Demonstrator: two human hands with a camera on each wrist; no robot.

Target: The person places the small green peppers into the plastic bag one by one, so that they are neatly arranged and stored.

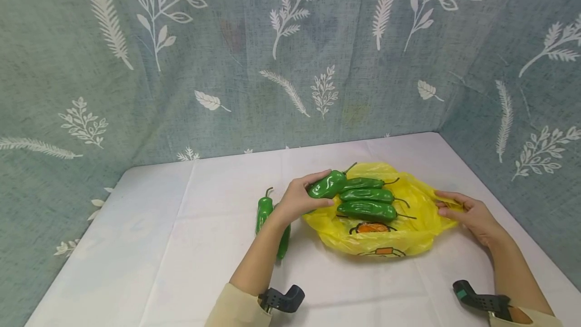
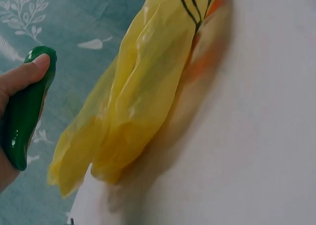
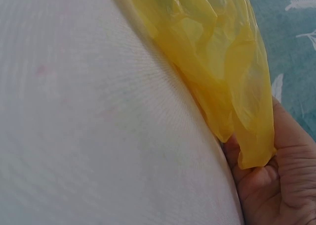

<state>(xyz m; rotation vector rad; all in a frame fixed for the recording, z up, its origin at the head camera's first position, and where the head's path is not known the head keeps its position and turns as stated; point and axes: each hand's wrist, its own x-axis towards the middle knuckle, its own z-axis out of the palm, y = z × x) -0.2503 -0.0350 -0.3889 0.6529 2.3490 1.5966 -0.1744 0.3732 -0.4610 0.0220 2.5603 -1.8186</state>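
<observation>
My left hand (image 1: 301, 198) holds a green pepper (image 1: 329, 184) above the left side of a yellow plastic bag (image 1: 415, 216). In the left wrist view the thumb presses along the pepper (image 2: 23, 118). Several more green peppers (image 1: 367, 210) lie side by side on the bag, stems to the right. At the bag's right edge my right hand (image 1: 474, 216) pinches the thin plastic; the right wrist view shows the bag's corner (image 3: 256, 146) between thumb and fingers. Left of the bag, two green peppers (image 1: 264, 211) lie on the table, one partly hidden by my left forearm.
A white cloth (image 1: 218, 206) covers the table. Behind it and along the sides hangs a blue-green curtain (image 1: 254, 90) with white leaf prints. Dark camera mounts (image 1: 283, 299) sit on both wrists.
</observation>
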